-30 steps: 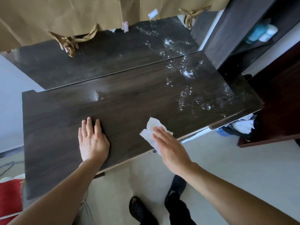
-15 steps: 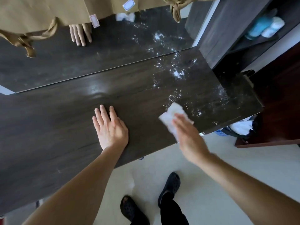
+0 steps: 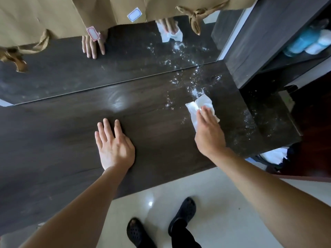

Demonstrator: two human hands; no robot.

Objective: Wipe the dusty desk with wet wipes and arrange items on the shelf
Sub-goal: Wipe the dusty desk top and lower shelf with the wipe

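One wipe [image 3: 200,104], two hands. The right hand [image 3: 209,133] is flat with straight fingers, pressing the wipe onto the worktop [image 3: 62,140] near its right end, at the edge of the white dust [image 3: 195,83]. The left hand [image 3: 114,147] is spread open, palm down mid-worktop, holding nothing.

We see a dark brown wood-grain desk [image 3: 68,140] speckled with white dust [image 3: 195,90], a white wipe [image 3: 198,104], tan paper bags [image 3: 44,15], and black shoes [image 3: 182,212].
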